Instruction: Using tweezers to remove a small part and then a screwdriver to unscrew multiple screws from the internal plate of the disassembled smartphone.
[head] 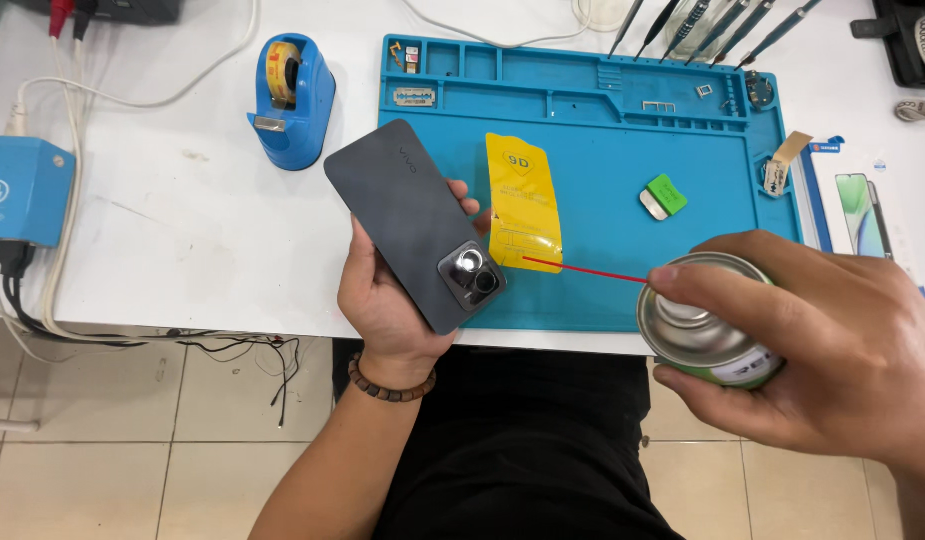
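white table (183,220), blue mat (603,270), tape dispenser (293,100)

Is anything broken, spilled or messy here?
Nothing looks broken or spilled. The left hand holds a grey phone back side up, and the right hand holds a spray can whose red straw points at it. Only the black wires dangling off the table edge look messy.

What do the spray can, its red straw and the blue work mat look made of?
Spray can: metal, by its shiny silver domed top.
Red straw: probably thin plastic tube.
Blue work mat: likely silicone or rubber, matte with moulded compartments.
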